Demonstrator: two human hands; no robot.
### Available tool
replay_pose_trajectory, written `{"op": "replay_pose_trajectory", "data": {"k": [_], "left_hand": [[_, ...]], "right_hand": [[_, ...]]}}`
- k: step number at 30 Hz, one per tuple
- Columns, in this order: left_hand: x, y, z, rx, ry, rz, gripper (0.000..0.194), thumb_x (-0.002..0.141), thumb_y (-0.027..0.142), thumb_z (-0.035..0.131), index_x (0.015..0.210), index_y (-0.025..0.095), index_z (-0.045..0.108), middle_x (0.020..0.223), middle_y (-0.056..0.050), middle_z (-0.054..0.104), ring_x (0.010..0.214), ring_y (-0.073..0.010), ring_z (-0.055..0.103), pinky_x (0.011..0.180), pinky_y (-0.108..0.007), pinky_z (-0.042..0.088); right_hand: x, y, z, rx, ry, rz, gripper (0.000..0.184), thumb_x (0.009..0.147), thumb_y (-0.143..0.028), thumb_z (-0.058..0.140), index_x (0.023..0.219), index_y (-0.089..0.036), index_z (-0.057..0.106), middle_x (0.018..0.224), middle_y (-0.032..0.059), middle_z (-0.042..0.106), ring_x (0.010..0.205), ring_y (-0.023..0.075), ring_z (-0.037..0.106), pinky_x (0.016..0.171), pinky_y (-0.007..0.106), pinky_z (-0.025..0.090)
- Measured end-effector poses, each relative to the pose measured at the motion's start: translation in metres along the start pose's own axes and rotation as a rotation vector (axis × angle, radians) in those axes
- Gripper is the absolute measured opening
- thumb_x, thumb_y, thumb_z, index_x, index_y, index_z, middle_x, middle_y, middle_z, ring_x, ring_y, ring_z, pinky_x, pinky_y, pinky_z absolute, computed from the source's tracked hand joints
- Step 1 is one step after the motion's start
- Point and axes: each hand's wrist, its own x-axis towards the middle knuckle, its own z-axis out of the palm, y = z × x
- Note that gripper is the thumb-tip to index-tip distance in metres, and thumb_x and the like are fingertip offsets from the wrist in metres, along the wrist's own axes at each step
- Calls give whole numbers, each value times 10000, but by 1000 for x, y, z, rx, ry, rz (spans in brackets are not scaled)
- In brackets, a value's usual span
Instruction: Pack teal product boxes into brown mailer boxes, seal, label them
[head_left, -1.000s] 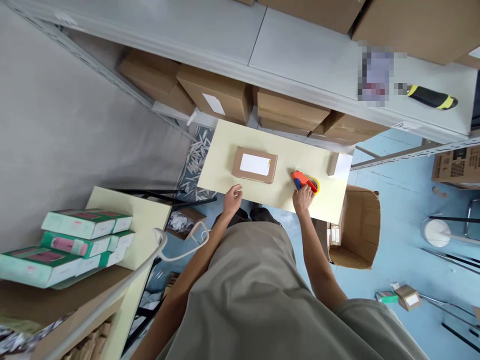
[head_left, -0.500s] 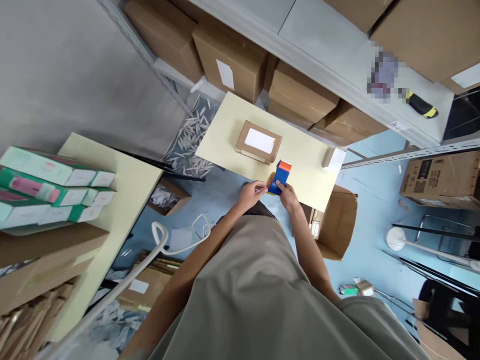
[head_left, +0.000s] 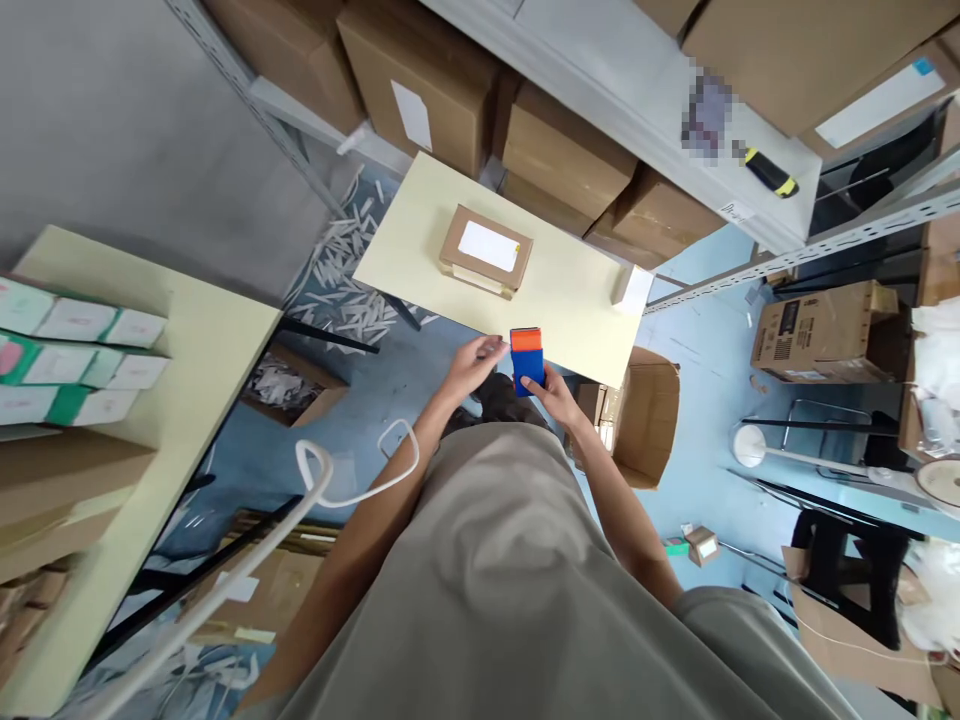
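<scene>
A small blue box with an orange end [head_left: 528, 370] is held upright in my right hand [head_left: 556, 398], thumb across its front face. Just left of it, my left hand [head_left: 472, 364] has its fingers loosely extended toward the box, with nothing visible in them. Both hands are at the near edge of a pale yellow table [head_left: 397, 250]. A brown carton with a white label [head_left: 486, 250] lies on that table beyond my hands, and a small white box [head_left: 632, 289] stands at its right end.
Large cardboard boxes [head_left: 420, 80] fill the shelf behind the table. Left is another table [head_left: 225, 320] with green-and-white boxes [head_left: 82, 345]. A white curved tube stand [head_left: 315, 480] rises near my left arm. An open carton [head_left: 651, 425] is on the floor at right.
The blue box has turned so its broad face and orange end face me. My left hand has drawn away from it to the left. The whole view has shifted slightly.
</scene>
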Motion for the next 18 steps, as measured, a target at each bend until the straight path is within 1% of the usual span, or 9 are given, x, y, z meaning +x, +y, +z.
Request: {"op": "replay_pose_trajectory", "data": {"k": [2, 4, 7, 9, 13, 15, 18], "left_hand": [[1, 11, -8, -16, 3, -5, 704, 828, 791, 775, 1192, 189, 797, 1311, -144, 802, 1210, -310, 732, 1028, -403, 585], [1, 20, -14, -20, -63, -19, 768, 807, 867, 744, 1175, 196, 813, 1313, -138, 806, 1262, -332, 712, 1043, -406, 575], [2, 28, -16, 6, -183, -32, 808, 799, 925, 694, 1105, 192, 838, 1238, -121, 830, 1238, -346, 718, 1058, -418, 570], [3, 29, -14, 35, -225, -17, 775, 797, 901, 721, 1076, 188, 847, 1189, -113, 840, 1212, -346, 725, 1069, -426, 570], [11, 26, -9, 65, -226, 14, 634, 806, 783, 805, 1039, 194, 853, 1143, -120, 845, 1137, -328, 752, 1023, -423, 604], [20, 24, -6, 63, -225, 16, 607, 809, 759, 818, 1024, 193, 851, 1111, -121, 845, 1081, -311, 765, 976, -410, 623], [40, 20, 0, 53, -232, 4, 615, 825, 775, 795, 992, 185, 838, 1011, -111, 836, 995, -284, 768, 903, -383, 634]], "right_hand": [[-9, 1, -6, -41, -42, -28, 623, 866, -743, 782, 1191, -227, 652, 1023, 45, 742, 931, 240, 665, 889, 392, 577], [-15, -1, -14, -79, -94, -47, 600, 870, -726, 792, 1164, -221, 653, 1002, 42, 724, 901, 235, 652, 867, 390, 568], [-19, -8, -26, -156, -177, -40, 563, 892, -693, 792, 1146, -209, 658, 974, 40, 711, 881, 235, 640, 843, 388, 561], [-19, -14, -33, -192, -213, -30, 552, 895, -667, 801, 1159, -203, 664, 979, 41, 716, 879, 236, 637, 837, 385, 561], [-12, -29, -49, -217, -235, -17, 525, 897, -607, 807, 1199, -191, 699, 1014, 47, 734, 882, 241, 638, 854, 382, 552], [-6, -36, -57, -226, -241, -7, 507, 893, -577, 802, 1197, -180, 714, 1014, 50, 741, 877, 243, 636, 859, 378, 543], [10, -43, -70, -248, -267, 10, 506, 871, -533, 799, 1216, -172, 718, 1037, 53, 757, 894, 249, 638, 858, 368, 532]]}}
